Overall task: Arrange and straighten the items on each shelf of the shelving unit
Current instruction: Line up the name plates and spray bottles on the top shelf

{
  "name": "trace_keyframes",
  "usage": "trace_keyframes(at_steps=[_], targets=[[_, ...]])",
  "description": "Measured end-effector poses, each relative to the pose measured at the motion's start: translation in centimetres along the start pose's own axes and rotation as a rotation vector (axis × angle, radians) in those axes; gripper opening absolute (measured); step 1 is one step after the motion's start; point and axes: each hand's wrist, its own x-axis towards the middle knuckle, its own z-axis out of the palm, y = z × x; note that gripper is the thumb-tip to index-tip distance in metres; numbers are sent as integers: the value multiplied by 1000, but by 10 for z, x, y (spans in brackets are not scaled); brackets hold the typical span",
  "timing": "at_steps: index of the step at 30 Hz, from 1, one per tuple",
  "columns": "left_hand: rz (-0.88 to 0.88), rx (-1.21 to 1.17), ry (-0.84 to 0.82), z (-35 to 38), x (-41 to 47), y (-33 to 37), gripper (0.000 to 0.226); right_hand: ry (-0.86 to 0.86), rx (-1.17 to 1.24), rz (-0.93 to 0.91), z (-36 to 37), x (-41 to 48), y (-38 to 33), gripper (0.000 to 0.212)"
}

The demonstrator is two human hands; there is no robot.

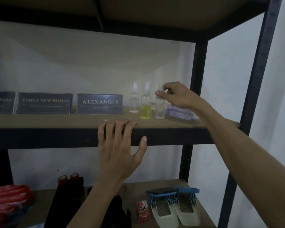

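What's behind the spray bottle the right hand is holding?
A flat purple-tinted packet lies behind the rightmost spray bottle, partly covered by the right hand; its far end is hidden.

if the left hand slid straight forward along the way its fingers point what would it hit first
Probably the ALEXANDER nameplate. The left hand rests on the shelf edge, fingers pointing back toward the plate's right half. Depth is unclear; it could pass just right, before the bottles.

Three dark name signs (99, 104) and three small spray bottles (145, 102) stand on the upper shelf (56, 121). Below: two blue-and-cream clip tools (164, 206), one small orange box (143, 211), two red-capped items (68, 178).
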Motion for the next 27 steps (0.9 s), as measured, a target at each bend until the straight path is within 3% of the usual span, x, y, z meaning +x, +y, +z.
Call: trace_keyframes(at_steps=[5,11,13,15,20,27], targets=[[1,-8,-10,-1,1,-1,50,-56,-78,26,-13,-4,-2,45],[-1,-12,4,1,1,-1,50,-33,-365,146,-45,-38,20,93],[-3,-5,16,2,1,0,50,-166,-505,197,-47,-50,30,88],[-3,4,31,3,1,-1,51,-208,-563,205,-42,-57,37,66],[-4,13,41,5,0,-1,50,-60,-411,131,-42,-57,41,45],[-1,9,45,5,0,-1,50,171,-149,100,-63,-31,23,47]])
